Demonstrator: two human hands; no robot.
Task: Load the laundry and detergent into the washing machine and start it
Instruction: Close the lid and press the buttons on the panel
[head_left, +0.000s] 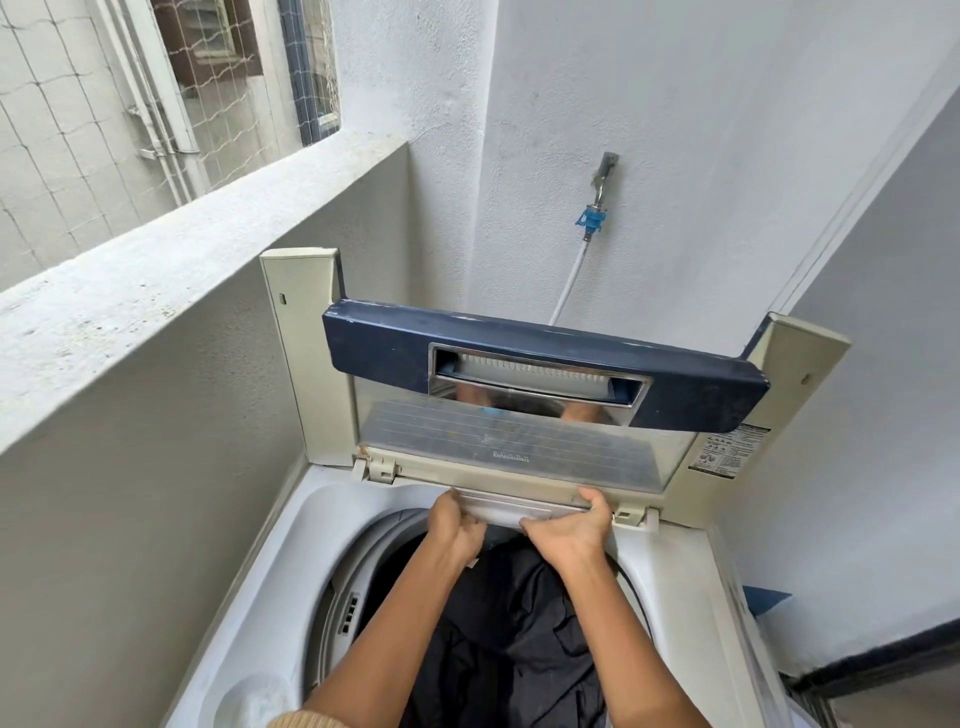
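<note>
Two hands work together: the left hand (457, 525) and right hand (571, 530) both grip the detergent drawer (511, 512) behind the drum (337, 587), where dark laundry (519, 623) lies. Next it likely needs soap.

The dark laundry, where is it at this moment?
In the head view, the dark laundry lies inside the washing machine's drum, at lower centre; the left hand and right hand grip a pale tray just behind it.

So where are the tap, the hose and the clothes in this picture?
Tap (605, 169), head view, on its metal body at the wall.
Hose (572, 278), head view, midway along its white length.
Clothes (519, 634), head view, on the dark fabric's middle.
</note>
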